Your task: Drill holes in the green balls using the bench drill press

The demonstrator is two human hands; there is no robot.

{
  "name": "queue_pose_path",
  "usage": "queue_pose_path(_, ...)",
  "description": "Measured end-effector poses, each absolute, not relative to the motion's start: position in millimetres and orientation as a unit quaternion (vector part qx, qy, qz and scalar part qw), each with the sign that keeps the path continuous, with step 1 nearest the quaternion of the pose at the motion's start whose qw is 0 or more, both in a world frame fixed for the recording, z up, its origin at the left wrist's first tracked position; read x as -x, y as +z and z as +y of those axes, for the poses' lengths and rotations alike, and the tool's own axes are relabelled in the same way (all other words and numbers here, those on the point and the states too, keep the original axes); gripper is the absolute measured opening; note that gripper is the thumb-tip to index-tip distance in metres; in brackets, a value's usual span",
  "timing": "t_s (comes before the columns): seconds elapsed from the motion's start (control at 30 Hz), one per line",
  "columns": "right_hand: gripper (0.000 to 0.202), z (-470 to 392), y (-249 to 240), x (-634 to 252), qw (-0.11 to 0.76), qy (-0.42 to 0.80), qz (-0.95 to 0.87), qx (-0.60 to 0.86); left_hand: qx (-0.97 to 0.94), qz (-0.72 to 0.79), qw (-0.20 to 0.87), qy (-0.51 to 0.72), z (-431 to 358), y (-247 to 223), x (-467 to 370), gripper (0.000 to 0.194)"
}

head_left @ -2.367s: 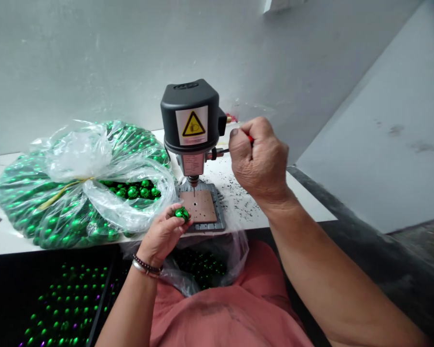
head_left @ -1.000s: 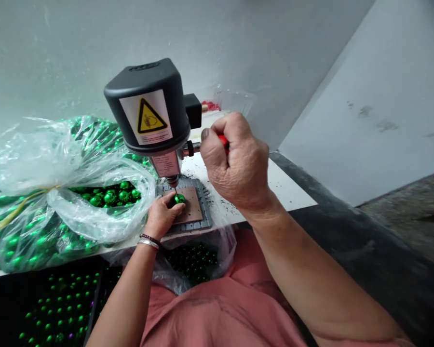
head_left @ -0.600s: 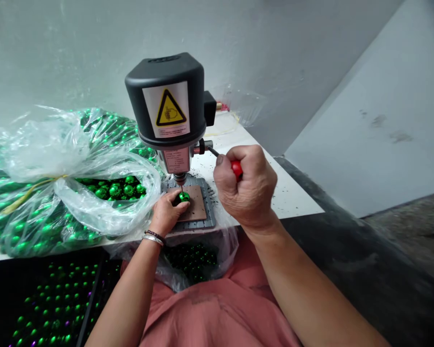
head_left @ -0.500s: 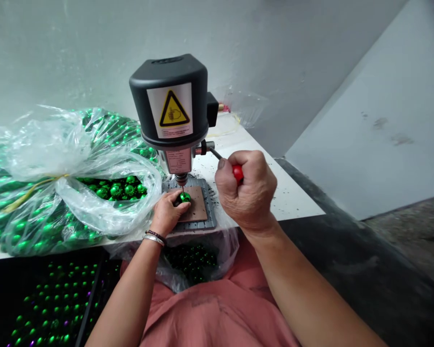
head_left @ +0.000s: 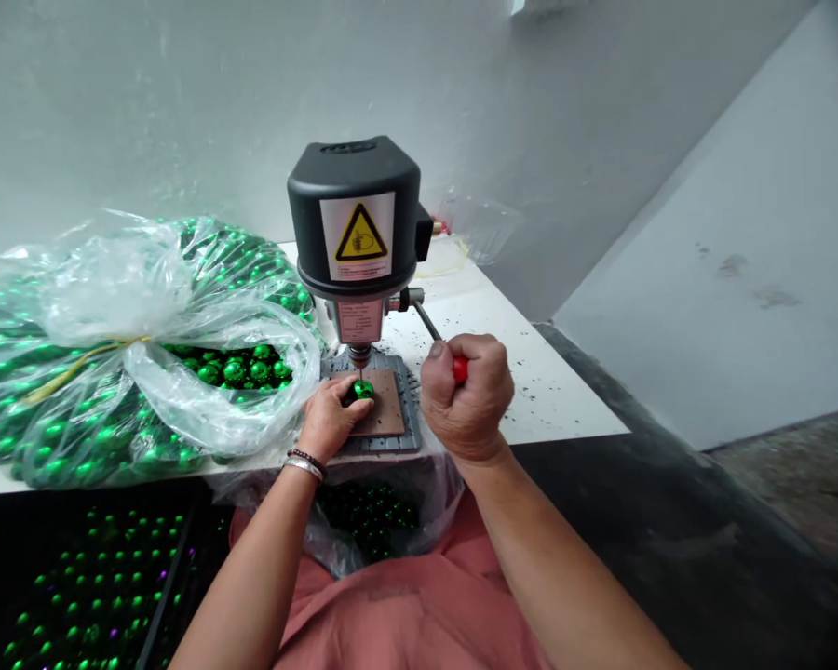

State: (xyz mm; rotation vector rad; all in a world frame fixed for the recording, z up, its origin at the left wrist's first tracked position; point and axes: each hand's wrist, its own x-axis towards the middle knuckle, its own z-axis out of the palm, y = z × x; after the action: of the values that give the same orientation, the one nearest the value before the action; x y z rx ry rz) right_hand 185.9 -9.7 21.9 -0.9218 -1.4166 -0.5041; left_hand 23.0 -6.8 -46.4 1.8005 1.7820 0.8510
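Note:
Between the thumb and fingers of my left hand [head_left: 327, 415] is a shiny green ball [head_left: 364, 389], held on a brown board [head_left: 385, 406] that lies on the grey base plate [head_left: 411, 437]. Right above the ball stands the thin bit of a bench drill press [head_left: 356, 214]; whether the tip is inside the ball I cannot tell. My right hand [head_left: 469, 395] is wrapped round the red knob [head_left: 460, 369] of the drill's feed lever [head_left: 427, 321].
A large clear plastic bag [head_left: 112, 288] of green balls, tied with yellow string, covers the table's left side. Another open bag [head_left: 433, 493] of dark green balls hangs below the front edge. Dark shavings dot the white table [head_left: 559, 414]. More green balls [head_left: 76, 586] lie lower left.
My right hand has pulled the lever's red knob lower and a little toward me. The left hand still holds the ball under the bit. The whole view has shifted slightly.

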Motion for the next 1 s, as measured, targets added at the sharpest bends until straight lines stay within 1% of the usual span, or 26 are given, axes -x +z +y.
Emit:
queue_pose_path(0.1,0.007,-6.0,42.2,-186.7,0.637,-0.202,-0.622,0.409,-0.652,0.646,0.238,0.317,-7.2,-45.7,-24.0,0.034)
queue_pose_path(0.13,0.008,-3.2,53.0,-187.1,0.635,-0.192,-0.626,0.41,-0.65,0.646,0.241,0.319,-8.0,-45.6,-24.6,0.032)
queue_pose_path(0.23,0.019,7.4,85.1,-188.5,0.623,-0.154,-0.638,0.427,-0.626,0.654,0.255,0.34,-15.0,-45.5,-26.9,0.029)
queue_pose_path(0.33,0.025,15.4,102.0,-189.1,0.608,-0.127,-0.644,0.447,-0.587,0.671,0.258,0.373,-30.1,-44.0,-27.9,0.033)
queue_pose_path(0.43,0.025,17.6,102.6,-188.5,0.611,-0.125,-0.633,0.458,-0.585,0.669,0.263,0.376,-49.8,-38.3,-25.9,0.031)
queue_pose_path(0.53,0.025,17.4,98.5,-187.8,0.616,-0.123,-0.623,0.467,-0.622,0.648,0.264,0.352,-67.6,-29.5,-21.6,0.025)
queue_pose_path(0.67,0.025,16.8,94.8,-188.1,0.615,-0.105,-0.626,0.467,-0.652,0.621,0.262,0.348,-85.8,-22.3,-15.8,0.023)
queue_pose_path(0.87,0.022,12.8,93.0,-188.0,0.613,-0.095,-0.631,0.465,-0.624,0.577,0.35,0.394,-108.3,-25.0,-12.4,0.031)
queue_pose_path(1.0,0.022,10.8,93.7,-187.4,0.619,-0.092,-0.63,0.461,-0.607,0.569,0.37,0.413,-117.2,-25.5,-11.7,0.034)
